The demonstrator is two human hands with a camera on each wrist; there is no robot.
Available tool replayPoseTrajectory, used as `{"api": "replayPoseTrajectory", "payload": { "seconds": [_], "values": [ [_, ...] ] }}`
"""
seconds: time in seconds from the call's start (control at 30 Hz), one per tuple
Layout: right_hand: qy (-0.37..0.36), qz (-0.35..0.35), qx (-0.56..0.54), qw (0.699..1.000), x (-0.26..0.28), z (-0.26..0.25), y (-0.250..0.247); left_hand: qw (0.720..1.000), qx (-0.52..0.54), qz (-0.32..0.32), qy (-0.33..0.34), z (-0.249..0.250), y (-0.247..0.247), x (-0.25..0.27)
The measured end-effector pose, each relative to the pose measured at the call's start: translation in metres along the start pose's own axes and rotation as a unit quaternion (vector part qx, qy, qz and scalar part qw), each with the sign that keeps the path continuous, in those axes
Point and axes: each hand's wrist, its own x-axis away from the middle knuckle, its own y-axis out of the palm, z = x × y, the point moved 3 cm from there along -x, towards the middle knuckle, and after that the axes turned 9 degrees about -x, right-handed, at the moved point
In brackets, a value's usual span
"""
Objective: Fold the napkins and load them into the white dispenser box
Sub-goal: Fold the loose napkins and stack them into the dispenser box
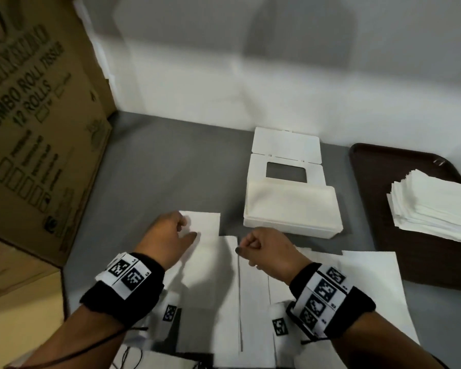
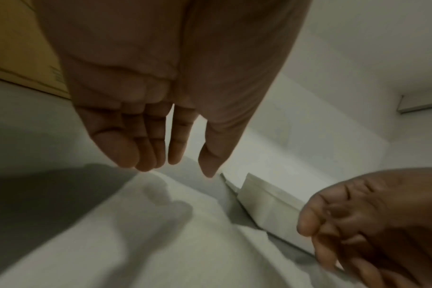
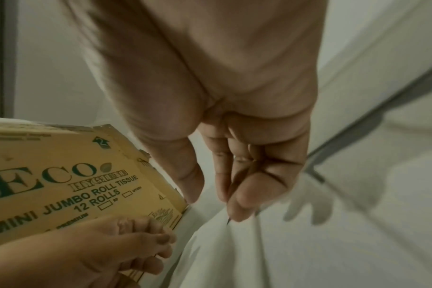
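The white dispenser box (image 1: pixel 290 209) stands open at the table's middle, its windowed lid (image 1: pixel 285 166) folded back; its side (image 2: pixel 266 200) also shows in the left wrist view. Unfolded white napkins (image 1: pixel 218 288) overlap on the grey table in front of me. My left hand (image 1: pixel 171 233) hovers with straight, relaxed fingers (image 2: pixel 148 152) over a narrow folded napkin (image 1: pixel 208 225) and holds nothing. My right hand (image 1: pixel 261 243) is curled into a fist just in front of the box. Its fingertips (image 3: pixel 239 206) reach down to a ridge in the napkin (image 3: pixel 259 253); I see no paper held between them.
A brown tray (image 1: pixel 370 161) at the right carries a stack of flat napkins (image 1: pixel 437 209). A large cardboard tissue carton (image 1: pixel 37 129) walls off the left side. A white wall rises close behind the box. Bare grey table (image 1: pixel 171 169) lies between the carton and the dispenser.
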Motion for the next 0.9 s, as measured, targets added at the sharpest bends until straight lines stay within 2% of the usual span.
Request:
{"api": "replayPoseTrajectory", "payload": {
  "seconds": [0.13, 0.27, 0.37, 0.53, 0.67, 0.8, 0.9],
  "values": [
    [0.082, 0.01, -0.137, 0.987, -0.004, 0.001, 0.036, 0.997, -0.077, -0.01, -0.029, -0.019, 0.005, 0.017],
    [0.116, 0.027, -0.124, 0.985, -0.011, -0.009, 0.058, 0.994, -0.087, -0.049, -0.035, -0.022, 0.014, 0.025],
    [0.106, 0.019, -0.046, 0.993, -0.019, -0.015, 0.065, 0.993, -0.107, -0.049, -0.017, -0.019, 0.02, 0.028],
    [0.101, 0.048, -0.099, 0.989, -0.025, -0.017, 0.075, 0.991, -0.13, -0.031, 0.016, -0.014, 0.021, 0.031],
    [0.079, 0.063, -0.05, 0.994, -0.023, -0.021, 0.087, 0.994, -0.099, -0.041, 0.004, -0.019, 0.023, 0.028],
    [0.012, 0.123, -0.016, 0.992, -0.017, -0.027, 0.089, 0.994, -0.101, -0.039, 0.02, -0.023, 0.024, 0.027],
    [-0.039, 0.142, 0.014, 0.989, -0.016, -0.031, 0.089, 0.994, -0.101, -0.043, 0.019, -0.024, 0.021, 0.028]
  ]
}}
